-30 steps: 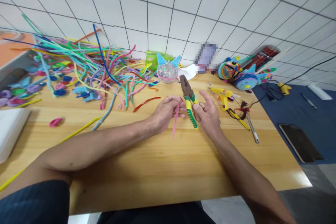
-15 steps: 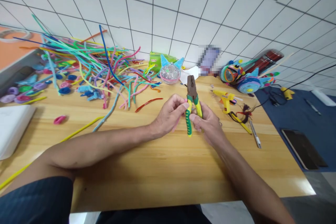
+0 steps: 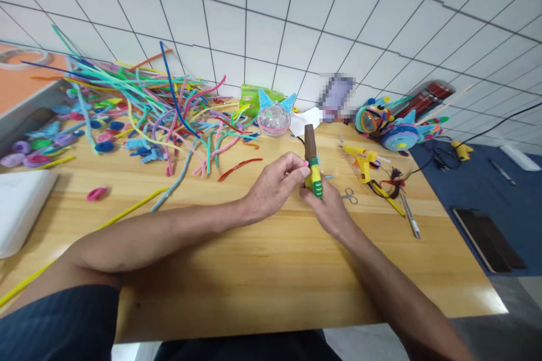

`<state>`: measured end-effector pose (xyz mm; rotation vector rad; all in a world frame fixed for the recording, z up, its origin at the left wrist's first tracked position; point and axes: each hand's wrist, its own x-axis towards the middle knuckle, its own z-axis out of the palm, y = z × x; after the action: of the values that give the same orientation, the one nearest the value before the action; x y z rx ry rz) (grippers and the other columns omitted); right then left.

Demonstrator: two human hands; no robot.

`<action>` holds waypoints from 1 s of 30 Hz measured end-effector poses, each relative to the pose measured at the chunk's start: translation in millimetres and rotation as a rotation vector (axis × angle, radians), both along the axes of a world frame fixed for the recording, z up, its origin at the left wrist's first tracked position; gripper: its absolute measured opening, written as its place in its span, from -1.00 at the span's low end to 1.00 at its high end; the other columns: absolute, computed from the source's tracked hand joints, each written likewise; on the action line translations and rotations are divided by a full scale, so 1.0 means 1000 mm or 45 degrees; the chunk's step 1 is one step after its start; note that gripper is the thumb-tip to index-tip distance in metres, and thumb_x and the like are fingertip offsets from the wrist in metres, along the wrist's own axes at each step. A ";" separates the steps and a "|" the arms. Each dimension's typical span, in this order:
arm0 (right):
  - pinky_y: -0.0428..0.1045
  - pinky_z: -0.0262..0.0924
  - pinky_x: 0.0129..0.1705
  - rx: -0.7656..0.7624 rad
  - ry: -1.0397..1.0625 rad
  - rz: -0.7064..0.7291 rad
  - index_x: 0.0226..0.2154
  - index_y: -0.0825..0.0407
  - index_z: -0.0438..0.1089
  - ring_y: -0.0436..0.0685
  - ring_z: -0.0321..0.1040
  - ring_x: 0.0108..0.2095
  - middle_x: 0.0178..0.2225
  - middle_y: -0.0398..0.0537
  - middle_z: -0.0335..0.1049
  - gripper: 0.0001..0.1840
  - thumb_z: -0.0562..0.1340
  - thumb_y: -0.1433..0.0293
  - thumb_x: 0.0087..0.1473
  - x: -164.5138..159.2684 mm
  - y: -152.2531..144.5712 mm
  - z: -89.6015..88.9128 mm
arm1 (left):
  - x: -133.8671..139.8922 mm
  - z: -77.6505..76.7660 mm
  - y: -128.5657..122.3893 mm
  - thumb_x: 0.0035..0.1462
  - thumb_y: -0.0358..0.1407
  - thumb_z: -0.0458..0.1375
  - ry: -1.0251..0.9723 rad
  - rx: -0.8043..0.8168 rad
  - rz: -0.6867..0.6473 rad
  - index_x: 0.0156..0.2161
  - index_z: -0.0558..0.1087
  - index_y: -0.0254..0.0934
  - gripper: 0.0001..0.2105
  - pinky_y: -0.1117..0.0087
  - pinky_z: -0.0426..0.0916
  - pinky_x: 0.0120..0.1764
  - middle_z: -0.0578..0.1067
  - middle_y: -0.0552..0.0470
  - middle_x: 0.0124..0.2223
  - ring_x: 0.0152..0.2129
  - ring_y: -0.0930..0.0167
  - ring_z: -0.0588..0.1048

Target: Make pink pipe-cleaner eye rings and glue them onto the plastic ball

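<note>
My right hand (image 3: 325, 203) is wrapped round the green and yellow handles of a pair of pliers (image 3: 310, 146). The brown jaws point away from me and are seen edge-on, so their gap is hidden. Close beside the handles, my left hand (image 3: 282, 183) pinches a small pink pipe cleaner (image 3: 305, 164). Only its tip shows at the fingertips. Both hands are above the middle of the wooden table (image 3: 237, 271). A small pair of scissors (image 3: 349, 196) lies just right of my right hand.
Many coloured pipe cleaners (image 3: 139, 96) are heaped at the back left. A clear ball with blue ears (image 3: 274, 118) stands by the wall. A yellow glue gun (image 3: 362, 161), a pen (image 3: 410, 215) and decorated crafts (image 3: 402, 136) sit to the right. A white box (image 3: 23, 208) is at left.
My right hand has turned the pliers from face-on to edge-on, and the handles have drawn closer together. The scissors now show beside it. My left hand stays almost in place.
</note>
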<state>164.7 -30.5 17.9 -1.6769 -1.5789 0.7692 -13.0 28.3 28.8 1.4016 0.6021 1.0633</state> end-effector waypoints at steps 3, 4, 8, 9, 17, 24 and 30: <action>0.12 0.44 -0.18 -0.143 0.076 0.020 -0.21 -0.06 0.57 0.25 0.53 -0.25 -0.27 -0.05 0.64 -0.69 0.32 0.10 0.11 0.015 -0.002 0.017 | -0.002 0.005 0.014 0.39 -0.15 0.27 -0.051 -0.043 0.169 -0.26 0.45 -0.22 -0.78 0.46 0.36 -0.31 0.47 0.12 -0.38 -0.44 0.47 0.42; 0.10 0.43 -0.23 -0.192 0.117 0.034 -0.20 -0.04 0.59 0.24 0.52 -0.25 -0.24 -0.02 0.65 -0.64 0.33 0.06 0.10 0.020 -0.003 0.023 | -0.003 0.007 0.019 0.40 -0.18 0.26 -0.072 -0.059 0.208 -0.26 0.45 -0.22 -0.79 0.47 0.36 -0.33 0.47 0.13 -0.39 -0.46 0.48 0.42; 0.03 0.41 -0.41 -0.456 0.372 0.147 -0.13 -0.04 0.64 0.23 0.55 -0.25 -0.05 0.08 0.68 -0.58 0.43 0.07 0.01 0.032 -0.010 0.043 | -0.007 0.015 0.034 0.41 -0.25 0.25 -0.149 -0.131 0.252 -0.27 0.45 -0.22 -0.83 0.48 0.36 -0.40 0.47 0.14 -0.44 -0.51 0.49 0.43; 0.04 0.48 -0.37 -0.523 0.451 0.167 -0.11 -0.05 0.65 0.25 0.58 -0.19 0.00 0.09 0.68 -0.57 0.46 0.11 -0.02 0.033 -0.012 0.045 | -0.007 0.016 0.037 0.40 -0.24 0.27 -0.152 -0.136 0.247 -0.27 0.46 -0.22 -0.82 0.48 0.33 -0.43 0.45 0.15 -0.47 -0.54 0.50 0.41; 0.18 0.65 -0.14 -0.744 0.788 0.255 0.05 -0.05 0.68 0.43 0.63 0.14 0.09 0.15 0.69 -0.45 0.53 0.21 -0.03 0.029 -0.027 0.033 | -0.006 0.007 0.043 0.22 -0.09 0.45 -0.177 -0.082 0.225 -0.34 0.48 -0.24 -0.69 0.47 0.20 -0.48 0.40 0.18 -0.50 -0.59 0.55 0.30; 0.18 0.64 -0.07 -0.794 0.992 0.265 0.24 -0.07 0.58 0.46 0.58 0.24 0.30 0.21 0.58 -0.26 0.52 0.25 -0.03 0.034 -0.029 0.019 | -0.003 -0.008 0.041 0.17 0.10 0.48 -0.116 -0.040 0.093 -0.33 0.49 -0.25 -0.54 0.45 0.17 -0.48 0.38 0.18 -0.50 -0.57 0.54 0.24; 0.20 0.61 0.00 -0.754 1.034 0.381 0.32 -0.11 0.49 0.46 0.51 0.32 0.39 0.20 0.49 -0.26 0.48 0.26 0.08 0.036 -0.031 0.014 | -0.004 -0.009 0.038 0.17 0.16 0.48 -0.073 -0.012 -0.040 -0.32 0.49 -0.26 -0.50 0.45 0.29 -0.37 0.47 0.14 -0.43 -0.51 0.54 0.33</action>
<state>201.0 -61.3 32.1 -1.2044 -1.0563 1.9250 -16.7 66.1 19.9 1.3634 0.5416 1.0708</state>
